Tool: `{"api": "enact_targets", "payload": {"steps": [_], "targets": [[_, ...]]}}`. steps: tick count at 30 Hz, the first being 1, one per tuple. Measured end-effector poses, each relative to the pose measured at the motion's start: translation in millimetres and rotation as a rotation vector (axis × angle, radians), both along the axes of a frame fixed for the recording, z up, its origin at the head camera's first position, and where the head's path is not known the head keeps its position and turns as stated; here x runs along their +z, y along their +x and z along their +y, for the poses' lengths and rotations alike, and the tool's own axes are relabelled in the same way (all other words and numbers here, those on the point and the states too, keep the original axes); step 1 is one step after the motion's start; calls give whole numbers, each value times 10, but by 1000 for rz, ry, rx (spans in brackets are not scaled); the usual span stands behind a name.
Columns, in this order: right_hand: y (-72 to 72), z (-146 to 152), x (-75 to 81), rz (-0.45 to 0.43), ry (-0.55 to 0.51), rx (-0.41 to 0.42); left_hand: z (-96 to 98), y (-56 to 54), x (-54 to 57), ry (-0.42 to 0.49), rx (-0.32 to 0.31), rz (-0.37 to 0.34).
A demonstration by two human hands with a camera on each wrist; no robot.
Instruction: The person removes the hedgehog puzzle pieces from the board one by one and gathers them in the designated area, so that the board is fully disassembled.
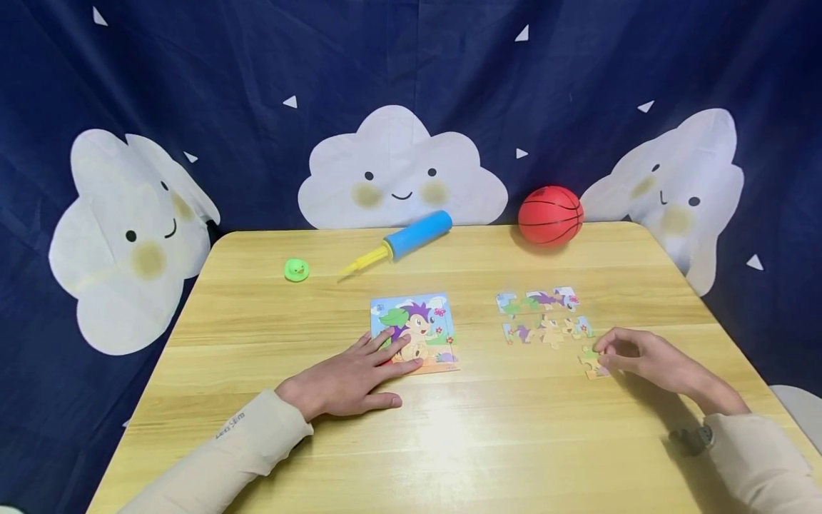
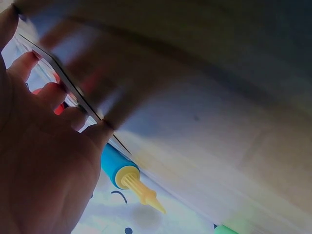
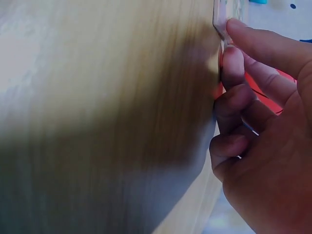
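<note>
My left hand (image 1: 349,375) lies with its fingers spread over the lower left part of a square hedgehog picture board (image 1: 439,327), partly covering the picture. In the left wrist view, the fingertips (image 2: 100,127) meet the board's edge. To the right, my right hand (image 1: 661,364) pinches a jigsaw puzzle piece (image 1: 589,363) between thumb and forefinger, low over the table, its other fingers curled. Just beyond that piece lie two rows of puzzle pieces, an upper row (image 1: 539,301) and a lower row (image 1: 550,330), with parts of a hedgehog picture on them.
On the wooden table (image 1: 398,450), a green rubber duck (image 1: 297,270) sits at the back left. A blue and yellow hand pump (image 1: 417,235) lies at the back middle, and a red ball (image 1: 551,216) rests at the back right edge. Behind hangs a dark blue curtain (image 1: 244,71) with clouds.
</note>
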State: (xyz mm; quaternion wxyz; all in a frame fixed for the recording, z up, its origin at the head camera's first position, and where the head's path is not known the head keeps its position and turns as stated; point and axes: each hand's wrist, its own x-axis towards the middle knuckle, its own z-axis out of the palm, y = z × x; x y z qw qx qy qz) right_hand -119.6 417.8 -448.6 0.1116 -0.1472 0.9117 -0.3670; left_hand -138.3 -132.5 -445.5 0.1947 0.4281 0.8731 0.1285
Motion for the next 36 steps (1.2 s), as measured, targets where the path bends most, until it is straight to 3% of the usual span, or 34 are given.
{"api": "enact_targets", "payload": {"steps": [15,22,26,31,36], "targets": [[-3,-7,-10,-5,68,-47,-12,7,-12,8,2,2],[19,16,9,-15,48,-69,-7,-3,-21,6,1,1],[42,7,20,-19,26,-137,1,-1,-25,-11,4,-3],[21,-155,108,58,61,-216,-4,2,-22,-22,7,-11],[-57,-530,217,149,39,-189,-26,-1,-20,-24,3,-7]]}}
